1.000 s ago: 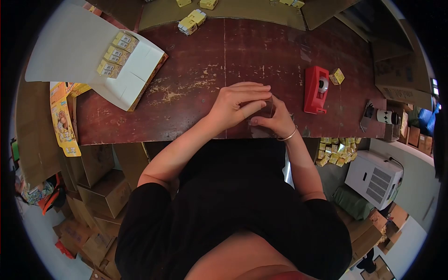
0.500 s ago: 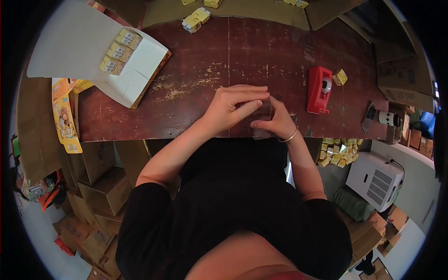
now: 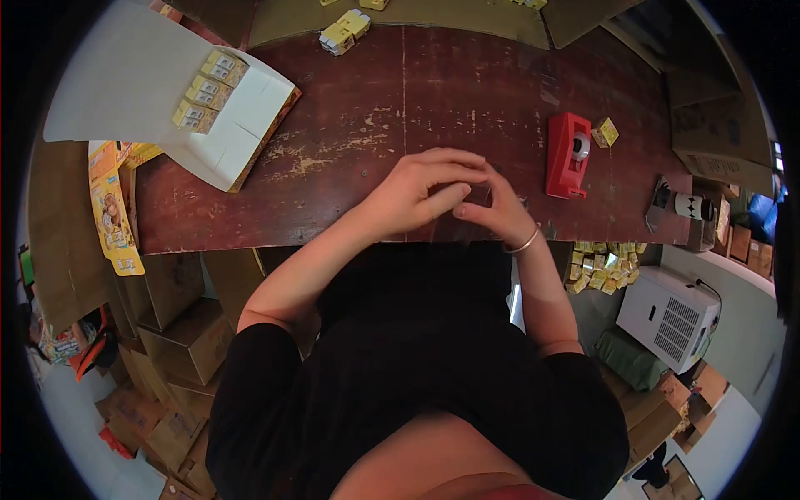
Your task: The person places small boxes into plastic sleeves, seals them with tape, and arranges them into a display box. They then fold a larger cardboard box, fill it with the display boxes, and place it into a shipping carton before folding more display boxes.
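Observation:
My left hand (image 3: pixel 427 190) is over the table's front edge, fingers bent toward the right. Facing it, my right hand (image 3: pixel 498 208) has its thumb and fingers curled, with the fingertips of both hands meeting. Something thin and see-through seems to be between them, too faint to make out. To the right of my hands stands a red tape dispenser (image 3: pixel 568 157) with a roll of tape. Beside it lies a small yellow box (image 3: pixel 604 132). An open white box (image 3: pixel 242 125) at the left holds several small yellow boxes (image 3: pixel 206 92).
Yellow and white boxes (image 3: pixel 345 32) lie at the table's (image 3: pixel 350 100) back. A printed yellow carton (image 3: pixel 117 217) hangs at the left edge. Below the right edge are many small yellow boxes (image 3: pixel 602 267) and a white machine (image 3: pixel 669 318). A dark cup (image 3: pixel 693 207) is at far right.
My hands have drawn closer together, and the right thumb has moved up toward the left fingers. The clear sheet seen below my right hand is now hardly visible. The view has shifted slightly.

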Demonstrator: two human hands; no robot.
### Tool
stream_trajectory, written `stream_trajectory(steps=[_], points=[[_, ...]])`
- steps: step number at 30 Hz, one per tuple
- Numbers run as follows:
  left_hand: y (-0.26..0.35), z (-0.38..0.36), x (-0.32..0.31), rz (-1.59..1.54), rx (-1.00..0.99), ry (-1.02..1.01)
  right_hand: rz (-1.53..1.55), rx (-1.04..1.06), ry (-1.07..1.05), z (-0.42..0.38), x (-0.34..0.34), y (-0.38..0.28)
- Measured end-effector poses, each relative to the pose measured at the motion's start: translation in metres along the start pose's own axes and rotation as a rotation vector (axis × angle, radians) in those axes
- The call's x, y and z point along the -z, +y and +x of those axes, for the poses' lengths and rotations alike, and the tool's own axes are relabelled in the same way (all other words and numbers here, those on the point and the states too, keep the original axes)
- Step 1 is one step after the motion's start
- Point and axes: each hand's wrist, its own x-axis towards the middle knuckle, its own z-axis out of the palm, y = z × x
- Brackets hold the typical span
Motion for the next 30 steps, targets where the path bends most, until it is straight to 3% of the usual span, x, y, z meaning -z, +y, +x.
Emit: stream_trajectory(steps=[1, 2, 3, 4, 5, 6, 8, 9, 11, 13, 14, 16, 17, 18, 20, 21, 23, 24, 26, 27, 28, 30], points=[[0.006, 0.006, 0.005, -0.143, 0.093, -0.056, -0.252, 0.187, 0.008, 0.002, 0.005, -0.008], [0.018, 0.015, 0.016, -0.211, 0.245, -0.085, 0.093, -0.040, -0.006, -0.001, 0.005, -0.030], [0.004, 0.020, 0.018, -0.492, 0.241, 0.085, 0.089, -0.035, 0.011, 0.000, 0.015, -0.025], [-0.015, 0.028, 0.018, -0.776, 0.234, 0.250, 0.273, -0.020, 0.072, 0.001, 0.033, -0.016], [-0.027, 0.032, 0.024, -0.861, 0.260, 0.397, 0.454, 0.002, 0.136, 0.000, 0.047, -0.013], [-0.035, 0.031, 0.014, -0.875, 0.244, 0.370, 0.627, 0.034, 0.214, -0.005, 0.045, -0.022], [-0.043, 0.020, -0.011, -1.000, 0.252, 0.378, 0.690, 0.126, 0.259, -0.002, 0.036, -0.025], [-0.036, 0.019, -0.030, -1.051, 0.247, 0.273, 0.774, 0.195, 0.280, 0.001, 0.030, -0.022], [-0.020, 0.024, -0.052, -1.069, 0.207, 0.247, 0.765, 0.185, 0.273, 0.000, 0.025, -0.020], [-0.014, 0.034, -0.051, -0.991, 0.256, 0.281, 0.210, -0.030, 0.170, -0.002, 0.025, -0.033], [-0.014, 0.036, -0.043, -0.993, 0.256, 0.280, 0.112, -0.066, 0.062, -0.002, 0.054, -0.033], [-0.014, 0.036, -0.024, -1.170, 0.354, 0.367, -0.062, -0.081, 0.471, 0.002, 0.125, -0.046], [-0.008, 0.035, -0.016, -1.042, 0.373, 0.394, -0.254, 0.091, 0.876, 0.013, 0.165, -0.023], [-0.010, 0.031, -0.010, -1.038, 0.370, 0.396, -0.779, -0.057, 1.148, 0.011, 0.192, -0.030], [-0.016, 0.026, -0.002, -0.907, 0.472, 0.306, -1.438, -0.393, 1.325, 0.023, 0.260, 0.017], [-0.015, 0.025, -0.002, -0.906, 0.468, 0.311, -1.439, -0.386, 1.323, 0.024, 0.296, 0.039], [-0.012, 0.021, -0.002, -0.897, 0.524, 0.246, -1.190, -0.581, 0.787, 0.030, 0.342, 0.064], [-0.014, 0.017, -0.001, -0.897, 0.521, 0.260, -1.197, -0.572, 0.776, 0.033, 0.332, 0.052], [-0.021, 0.007, 0.002, -0.945, 0.581, 0.210, -0.263, -0.172, 0.820, 0.024, 0.298, 0.017], [-0.024, 0.004, 0.003, -0.946, 0.579, 0.227, -0.061, -0.043, 0.820, 0.022, 0.252, -0.015], [-0.026, 0.001, 0.003, -0.982, 0.588, 0.268, -0.062, -0.047, 0.807, 0.021, 0.221, -0.032], [-0.030, -0.004, 0.005, -1.012, 0.606, 0.317, 0.222, 0.240, 0.481, 0.021, 0.175, -0.046]])
